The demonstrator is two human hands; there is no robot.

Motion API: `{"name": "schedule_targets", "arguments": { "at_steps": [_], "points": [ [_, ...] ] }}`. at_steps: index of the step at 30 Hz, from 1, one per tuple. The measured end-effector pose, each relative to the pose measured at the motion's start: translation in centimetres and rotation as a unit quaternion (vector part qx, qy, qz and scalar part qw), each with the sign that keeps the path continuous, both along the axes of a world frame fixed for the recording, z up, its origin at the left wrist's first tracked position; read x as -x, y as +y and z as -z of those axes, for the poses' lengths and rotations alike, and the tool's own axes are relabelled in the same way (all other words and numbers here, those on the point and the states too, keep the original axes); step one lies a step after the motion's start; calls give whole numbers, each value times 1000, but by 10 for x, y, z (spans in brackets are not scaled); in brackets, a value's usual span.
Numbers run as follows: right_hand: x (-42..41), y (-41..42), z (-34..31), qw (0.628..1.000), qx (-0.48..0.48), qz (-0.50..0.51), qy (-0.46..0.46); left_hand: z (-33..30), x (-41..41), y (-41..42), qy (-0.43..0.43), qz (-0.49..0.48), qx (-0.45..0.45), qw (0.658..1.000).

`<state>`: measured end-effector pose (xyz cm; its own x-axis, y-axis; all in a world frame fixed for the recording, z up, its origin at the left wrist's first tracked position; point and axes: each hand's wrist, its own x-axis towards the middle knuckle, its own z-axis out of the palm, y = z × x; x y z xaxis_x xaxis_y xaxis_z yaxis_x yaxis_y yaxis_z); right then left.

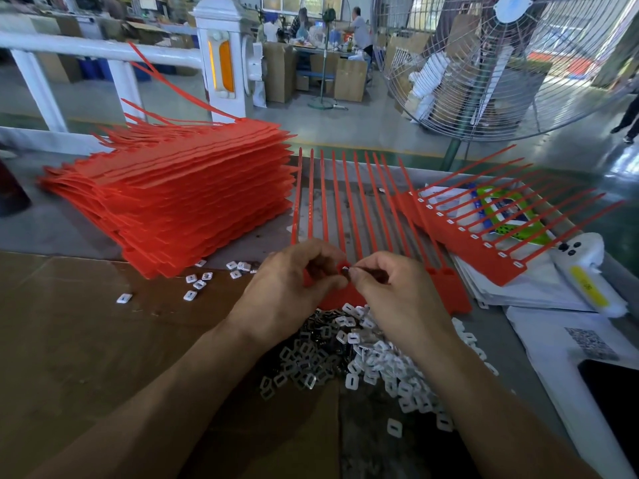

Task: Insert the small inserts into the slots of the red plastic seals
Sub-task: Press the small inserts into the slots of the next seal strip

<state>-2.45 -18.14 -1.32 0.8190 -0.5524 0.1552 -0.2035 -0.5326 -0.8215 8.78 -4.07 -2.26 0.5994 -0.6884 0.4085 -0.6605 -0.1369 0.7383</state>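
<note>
over the red strip of seals (449, 292), left hand (287, 285) pinches its stiff slot edge; right hand (383, 288) pinches one insert (345, 270), tiny, light and probably slippery, best nipped at its rim.

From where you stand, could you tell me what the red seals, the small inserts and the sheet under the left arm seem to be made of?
Red seals: moulded plastic, matte; thin tails flex and curl upward.
Inserts: some white, probably plastic; others by the left hand look grey and shiny, perhaps metal or clear plastic, too small to tell.
Sheet: brown corrugated cardboard, dull, with fold lines.
</note>
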Motion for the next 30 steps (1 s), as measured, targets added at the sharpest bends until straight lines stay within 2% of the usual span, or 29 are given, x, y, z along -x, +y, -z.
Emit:
{"name": "schedule_targets", "arguments": {
  "at_steps": [4, 10, 13, 17, 20, 25, 27, 30],
  "points": [
    [-3, 1, 0, 999, 30, 1, 17, 4, -2, -4, 20, -13, -17, 1000],
    [-5, 0, 2, 993, 105, 2, 56, 6, -8, -1, -6, -44, -56, 997],
    [-4, -1, 2, 992, 110, -1, 60, 6, -12, 1, -16, -69, -61, 996],
    [-2, -5, 1, 993, 100, -23, 62, 5, -18, 3, -62, -100, -83, 990],
    [-3, -5, -3, 994, 81, -33, 69, 5, -19, 4, -63, -113, -68, 989],
    [-14, -10, -15, 999, 8, -26, 45, 5, -15, 1, -75, -74, -34, 994],
    [-19, -9, -17, 998, -23, -37, 35, 4, -12, 1, -51, -73, -19, 996],
    [-25, -6, -14, 997, -36, -59, 26, 3, -14, 2, 45, -73, 5, 996]
  ]
}}
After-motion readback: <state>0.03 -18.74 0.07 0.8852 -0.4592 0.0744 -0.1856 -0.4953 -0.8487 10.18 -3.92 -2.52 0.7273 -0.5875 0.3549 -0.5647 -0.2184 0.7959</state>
